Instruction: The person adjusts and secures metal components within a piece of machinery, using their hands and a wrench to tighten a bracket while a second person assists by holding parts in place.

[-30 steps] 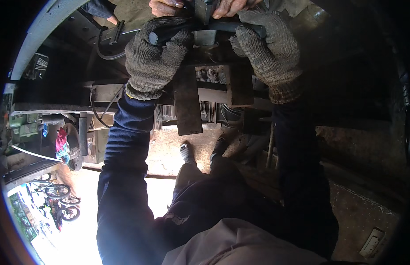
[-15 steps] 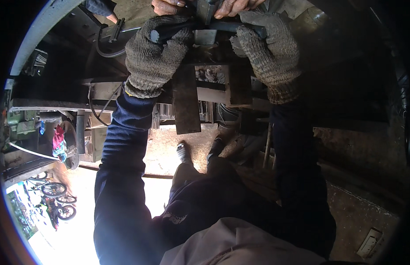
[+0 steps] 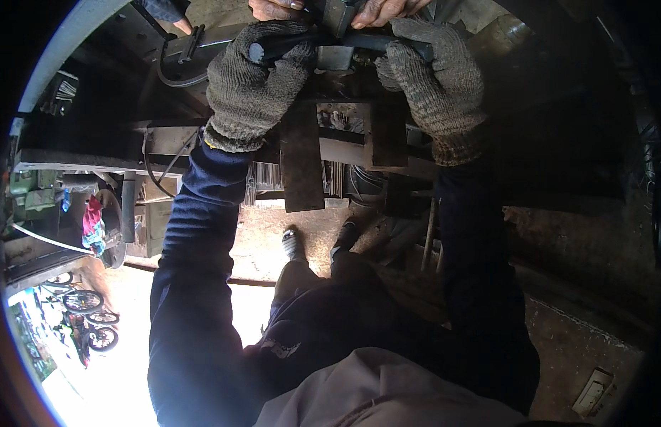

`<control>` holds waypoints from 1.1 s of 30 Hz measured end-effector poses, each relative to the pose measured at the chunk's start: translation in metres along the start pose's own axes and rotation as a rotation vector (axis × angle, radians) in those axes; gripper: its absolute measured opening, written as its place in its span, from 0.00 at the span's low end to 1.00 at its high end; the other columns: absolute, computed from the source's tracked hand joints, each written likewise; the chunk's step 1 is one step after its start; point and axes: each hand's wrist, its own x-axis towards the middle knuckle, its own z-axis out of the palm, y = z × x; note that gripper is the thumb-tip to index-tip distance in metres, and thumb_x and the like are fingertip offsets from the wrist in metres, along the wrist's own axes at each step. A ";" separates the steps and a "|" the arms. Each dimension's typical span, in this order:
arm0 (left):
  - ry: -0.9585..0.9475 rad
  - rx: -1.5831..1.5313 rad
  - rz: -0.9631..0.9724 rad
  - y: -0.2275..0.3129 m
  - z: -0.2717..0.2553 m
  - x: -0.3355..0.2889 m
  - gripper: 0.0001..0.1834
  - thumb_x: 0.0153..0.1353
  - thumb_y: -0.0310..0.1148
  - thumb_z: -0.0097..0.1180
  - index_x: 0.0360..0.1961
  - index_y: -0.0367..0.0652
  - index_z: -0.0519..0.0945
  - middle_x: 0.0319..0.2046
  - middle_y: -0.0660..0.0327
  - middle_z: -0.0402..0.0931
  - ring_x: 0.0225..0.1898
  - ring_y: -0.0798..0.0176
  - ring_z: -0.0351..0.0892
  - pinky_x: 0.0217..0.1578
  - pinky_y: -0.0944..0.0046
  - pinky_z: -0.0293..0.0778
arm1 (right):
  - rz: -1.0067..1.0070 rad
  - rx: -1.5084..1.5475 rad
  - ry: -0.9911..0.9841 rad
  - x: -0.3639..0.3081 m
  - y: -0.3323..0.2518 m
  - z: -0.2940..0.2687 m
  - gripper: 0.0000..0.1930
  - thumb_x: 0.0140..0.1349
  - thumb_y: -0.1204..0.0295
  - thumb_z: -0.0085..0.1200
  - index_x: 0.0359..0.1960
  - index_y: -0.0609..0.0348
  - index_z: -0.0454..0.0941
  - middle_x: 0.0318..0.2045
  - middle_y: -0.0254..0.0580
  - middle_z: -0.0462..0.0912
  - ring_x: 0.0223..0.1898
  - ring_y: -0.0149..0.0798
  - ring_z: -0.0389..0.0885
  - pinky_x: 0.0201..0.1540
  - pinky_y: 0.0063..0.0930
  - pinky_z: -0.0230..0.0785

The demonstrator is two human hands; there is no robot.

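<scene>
A dark round bar (image 3: 377, 43) lies crosswise at the top of the view, its pale cut end showing at the left. My left hand (image 3: 256, 89), in a grey knit glove, is closed round the left part of it. Gloved the same way, my right hand (image 3: 444, 89) grips the right end between thumb and fingers. Between my hands the bar passes over a small grey metal block (image 3: 335, 58). An upright square-edged metal piece (image 3: 337, 18) stands against the bar's middle. Another person's bare hands (image 3: 377, 12) are at either side of that piece, partly cut off by the frame.
Two flat dark plates hang below the work, the left plate (image 3: 300, 160) longer. A curved hose or rod (image 3: 175, 82) and another person's sleeve (image 3: 163, 8) are at upper left. A red and blue cloth (image 3: 93, 224) hangs by machinery; bicycles (image 3: 83, 302) stand outside.
The view has shifted slightly. Both my hands keep their grip on the bar, and the other person's hands stay beside the upright metal piece.
</scene>
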 end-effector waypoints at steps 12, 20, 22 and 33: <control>-0.021 -0.002 -0.033 0.005 -0.002 0.001 0.15 0.61 0.33 0.69 0.48 0.40 0.85 0.38 0.56 0.88 0.40 0.61 0.88 0.44 0.62 0.81 | -0.097 0.018 -0.064 0.002 0.002 -0.002 0.18 0.70 0.81 0.58 0.60 0.63 0.74 0.48 0.47 0.83 0.44 0.38 0.88 0.46 0.32 0.86; -0.053 -0.096 -0.138 -0.004 -0.003 -0.005 0.13 0.65 0.29 0.65 0.49 0.36 0.84 0.40 0.56 0.88 0.39 0.65 0.87 0.43 0.67 0.81 | 0.046 0.310 -0.015 -0.002 0.011 0.000 0.15 0.68 0.78 0.61 0.55 0.61 0.76 0.47 0.46 0.83 0.44 0.41 0.87 0.48 0.34 0.84; -0.019 -0.165 -0.147 -0.008 0.002 -0.008 0.14 0.65 0.30 0.66 0.50 0.36 0.83 0.40 0.56 0.88 0.39 0.66 0.87 0.43 0.68 0.81 | 0.093 0.140 0.074 0.000 -0.033 0.006 0.13 0.65 0.72 0.65 0.48 0.60 0.80 0.42 0.48 0.84 0.44 0.44 0.85 0.49 0.35 0.79; -0.053 0.078 0.041 -0.014 -0.003 -0.004 0.15 0.64 0.31 0.67 0.50 0.40 0.85 0.43 0.56 0.88 0.43 0.61 0.88 0.48 0.63 0.80 | -0.406 -0.448 0.136 0.010 -0.017 -0.002 0.12 0.63 0.73 0.65 0.47 0.60 0.80 0.43 0.48 0.85 0.45 0.47 0.86 0.49 0.36 0.79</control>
